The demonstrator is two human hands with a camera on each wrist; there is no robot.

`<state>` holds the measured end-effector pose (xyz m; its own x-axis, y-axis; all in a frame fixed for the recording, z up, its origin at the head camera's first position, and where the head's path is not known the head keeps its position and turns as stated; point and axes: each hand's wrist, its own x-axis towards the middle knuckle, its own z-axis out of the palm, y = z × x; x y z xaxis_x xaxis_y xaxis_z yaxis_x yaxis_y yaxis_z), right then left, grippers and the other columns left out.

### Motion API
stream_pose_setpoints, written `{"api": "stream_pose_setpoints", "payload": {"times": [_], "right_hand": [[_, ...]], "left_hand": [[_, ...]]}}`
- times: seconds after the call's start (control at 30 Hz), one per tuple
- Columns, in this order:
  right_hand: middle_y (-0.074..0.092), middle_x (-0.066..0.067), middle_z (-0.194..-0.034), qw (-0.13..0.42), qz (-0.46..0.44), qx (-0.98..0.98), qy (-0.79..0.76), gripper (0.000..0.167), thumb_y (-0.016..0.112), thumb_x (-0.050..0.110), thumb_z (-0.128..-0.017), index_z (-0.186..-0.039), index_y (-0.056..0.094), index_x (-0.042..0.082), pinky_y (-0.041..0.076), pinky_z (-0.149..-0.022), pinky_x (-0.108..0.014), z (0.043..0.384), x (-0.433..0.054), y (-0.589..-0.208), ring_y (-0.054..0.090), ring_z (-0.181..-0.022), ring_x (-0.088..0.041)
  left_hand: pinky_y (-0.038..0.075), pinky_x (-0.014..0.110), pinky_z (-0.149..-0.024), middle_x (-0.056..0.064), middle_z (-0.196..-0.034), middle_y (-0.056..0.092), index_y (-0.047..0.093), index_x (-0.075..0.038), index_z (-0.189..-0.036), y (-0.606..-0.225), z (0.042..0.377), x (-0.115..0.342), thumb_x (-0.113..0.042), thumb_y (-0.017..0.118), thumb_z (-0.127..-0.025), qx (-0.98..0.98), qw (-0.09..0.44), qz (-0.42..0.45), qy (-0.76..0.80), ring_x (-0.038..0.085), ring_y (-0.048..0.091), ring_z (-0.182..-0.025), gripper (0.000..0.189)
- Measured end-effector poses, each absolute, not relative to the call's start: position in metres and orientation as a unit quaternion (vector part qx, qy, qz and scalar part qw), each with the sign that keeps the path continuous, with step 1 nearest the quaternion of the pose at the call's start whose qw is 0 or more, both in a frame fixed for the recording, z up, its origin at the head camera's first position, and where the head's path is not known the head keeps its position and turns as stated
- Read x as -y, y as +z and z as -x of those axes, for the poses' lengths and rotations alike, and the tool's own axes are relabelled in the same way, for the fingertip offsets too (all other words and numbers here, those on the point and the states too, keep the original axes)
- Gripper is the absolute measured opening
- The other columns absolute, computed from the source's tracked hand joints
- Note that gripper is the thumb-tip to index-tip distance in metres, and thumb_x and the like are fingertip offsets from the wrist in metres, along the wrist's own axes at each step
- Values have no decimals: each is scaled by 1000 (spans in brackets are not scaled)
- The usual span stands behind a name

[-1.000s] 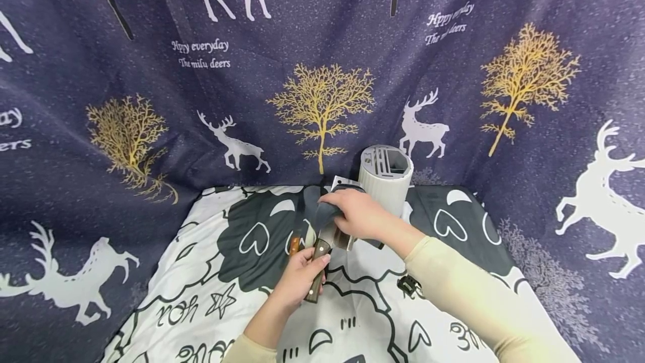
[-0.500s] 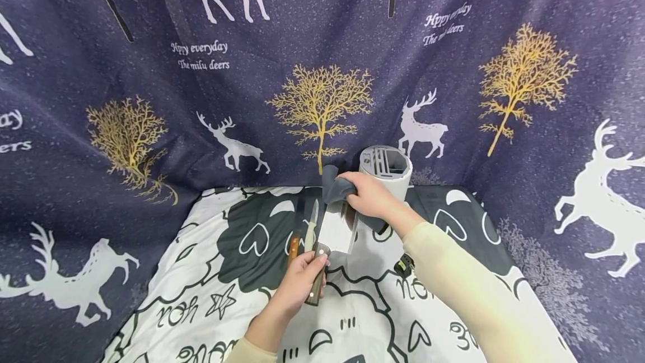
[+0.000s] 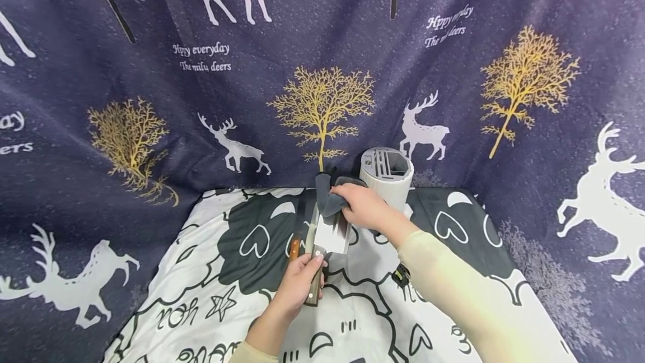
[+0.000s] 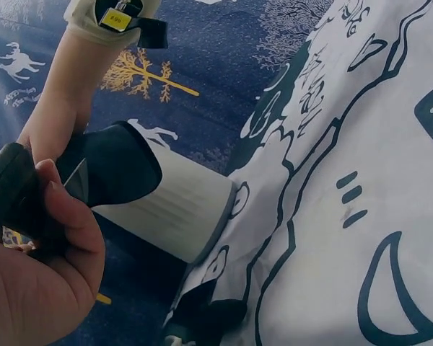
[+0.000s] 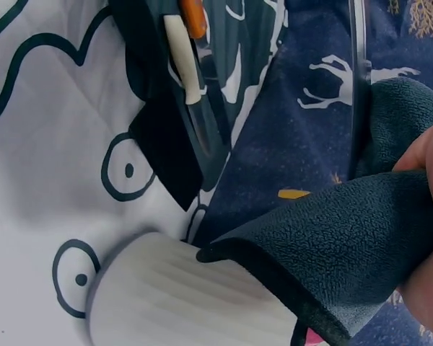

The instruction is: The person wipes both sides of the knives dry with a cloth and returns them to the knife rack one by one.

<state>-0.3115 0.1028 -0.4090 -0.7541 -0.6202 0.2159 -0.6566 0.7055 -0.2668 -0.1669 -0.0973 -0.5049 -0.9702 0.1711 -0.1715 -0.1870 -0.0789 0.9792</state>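
My left hand (image 3: 298, 278) grips a cleaver by its brown riveted handle (image 3: 313, 290), in the head view. The cleaver's broad shiny blade (image 3: 334, 238) points away from me, raised above the bed-like surface. With my right hand (image 3: 367, 207) I hold a dark grey cloth (image 5: 332, 245) folded over the upper part of the blade, which it partly hides. Left of the blade lie a knife with a cream handle (image 5: 182, 58) and one with an orange handle (image 5: 193, 17). In the left wrist view, my curled fingers (image 4: 76, 216) wrap the dark handle.
A white ribbed cylindrical knife holder (image 3: 392, 186) with a slotted grey top stands just beyond my right hand. Black-and-white patterned fabric (image 3: 353, 318) covers the surface. A dark blue curtain (image 3: 242, 94) with deer and trees hangs behind.
The cloth in my right hand moved from low on the blade up and right, then back left over the blade's upper part. My left hand keeps its grip on the cleaver, nearly still.
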Motion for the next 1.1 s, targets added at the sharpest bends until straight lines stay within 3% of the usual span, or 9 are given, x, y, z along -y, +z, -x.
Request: {"api": "stream_pose_setpoints", "payload": {"times": [0.27, 0.63, 0.9, 1.1], "right_hand": [[71, -10, -122, 79, -365, 910, 181, 39, 60, 2, -93, -130, 66, 11, 54, -102, -49, 312, -118, -413, 68, -114, -30], [73, 0, -111, 52, -376, 909, 172, 33, 60, 6, -95, -122, 69, 20, 57, -94, -43, 301, -113, -407, 70, -102, -21], [71, 8, -101, 38, -428, 891, 145, 31, 63, 5, -88, -111, 69, 24, 55, -81, -35, 274, -93, -401, 64, -87, -12], [73, 7, -106, 37, -459, 873, 161, 32, 64, 5, -88, -115, 69, 21, 56, -82, -34, 257, -85, -404, 67, -91, -12]], "left_hand": [[52, 24, -51, 0, -72, 57, 58, 6, -117, -508, 165, 102, -33, 54, -107, -673, 128, 0, 729, 10, 54, -61, 41], [52, 26, -49, 1, -68, 56, 58, 7, -113, -508, 167, 99, -31, 56, -106, -682, 97, 12, 725, 13, 54, -58, 39], [52, 27, -48, 1, -67, 56, 61, 2, -111, -508, 169, 97, -34, 55, -107, -695, 86, 12, 714, 13, 54, -53, 37], [55, 29, -50, 0, -65, 57, 60, 4, -110, -507, 169, 98, -29, 58, -105, -693, 83, 11, 716, 14, 56, -52, 33]]}}
